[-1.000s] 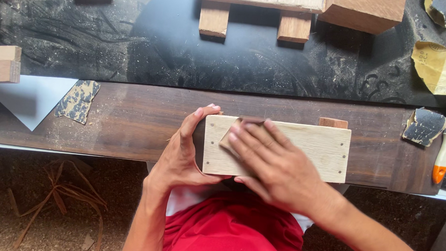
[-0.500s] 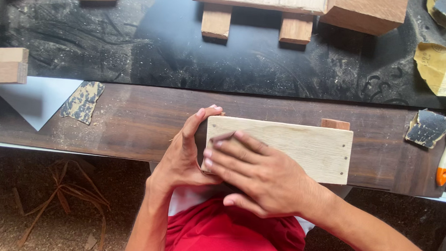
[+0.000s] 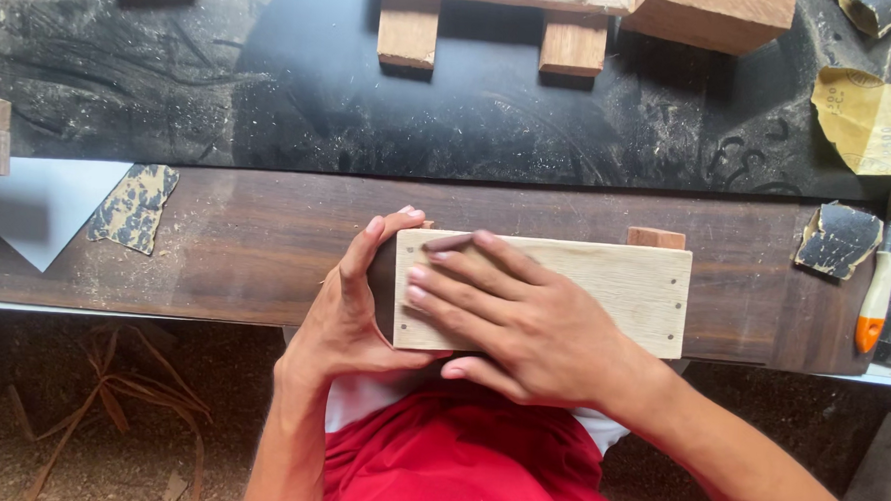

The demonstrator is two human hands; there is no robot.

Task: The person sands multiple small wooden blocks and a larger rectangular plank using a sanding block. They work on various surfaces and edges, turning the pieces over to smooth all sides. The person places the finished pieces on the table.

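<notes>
Sawdust coats the black bench (image 3: 273, 83); left hand (image 3: 348, 311) grips the pale wooden box (image 3: 604, 288), right hand (image 3: 522, 329) pressed flat.

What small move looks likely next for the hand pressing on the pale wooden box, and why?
Probably a stroke back to the right along the top. The right hand lies flat on the pale wooden box, fingertips pressing a small dark piece, seemingly sandpaper, at the box's left end, so little travel remains that way. The left hand grips that end, bracing it on the dark plank.
</notes>
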